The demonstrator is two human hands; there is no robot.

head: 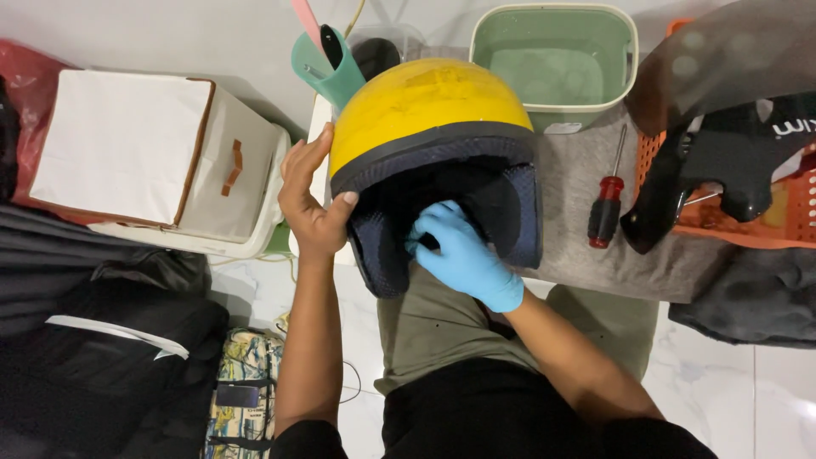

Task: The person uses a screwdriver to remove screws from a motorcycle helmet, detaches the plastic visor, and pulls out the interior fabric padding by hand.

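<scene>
The bare left hand (310,204) gripped the yellow helmet (429,110) rim at nine o'clock; the gloved right hand (459,251) clutched its padding (510,212). Steadying firmly and pulling evenly seemed wise.

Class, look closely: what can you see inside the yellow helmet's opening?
Dark blue padding lines the yellow helmet, and the gloved right hand reaches in. Its fingertips and the deeper interior are hidden.

A pale marble-tiled floor (731,391) lay under even light. A white fabric box (127,144) stood left, a green bin (557,55) at the top edge.
</scene>
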